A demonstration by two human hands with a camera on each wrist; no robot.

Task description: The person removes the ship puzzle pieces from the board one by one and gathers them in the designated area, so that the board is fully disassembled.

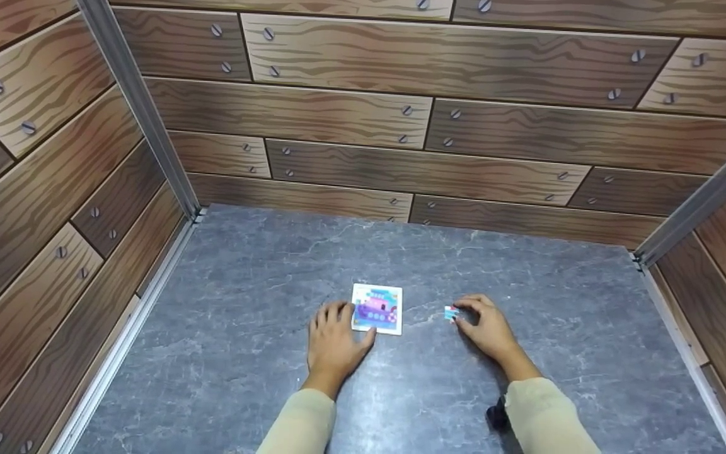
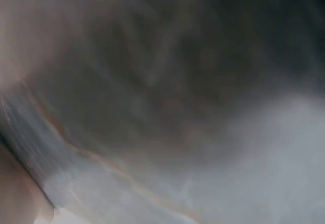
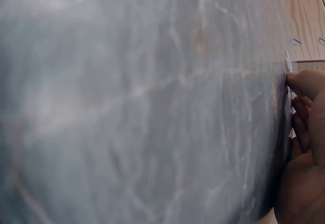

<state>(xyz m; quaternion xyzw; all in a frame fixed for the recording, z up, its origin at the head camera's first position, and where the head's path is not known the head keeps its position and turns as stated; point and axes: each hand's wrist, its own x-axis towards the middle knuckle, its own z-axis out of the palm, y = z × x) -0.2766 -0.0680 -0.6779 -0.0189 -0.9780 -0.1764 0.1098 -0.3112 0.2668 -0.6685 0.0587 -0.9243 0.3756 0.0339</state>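
Note:
A small square picture board (image 1: 377, 309) with a white border and a pink, purple and blue picture lies flat on the table. My left hand (image 1: 334, 334) rests at its lower left, with the index finger by the left edge and the thumb at the bottom edge. To the right, my right hand (image 1: 489, 328) pinches a small square picture piece (image 1: 450, 313) in blue, white and red between thumb and fingers, low over the table. In the right wrist view, the thumb and curled fingers (image 3: 304, 84) show at the right edge. The left wrist view is mostly blurred tabletop.
The grey marbled table (image 1: 262, 277) is bounded by wood-patterned walls (image 1: 338, 113) at the back and both sides, with metal rails (image 1: 142, 101) at the corners. A black object (image 1: 496, 416) sits by the right sleeve.

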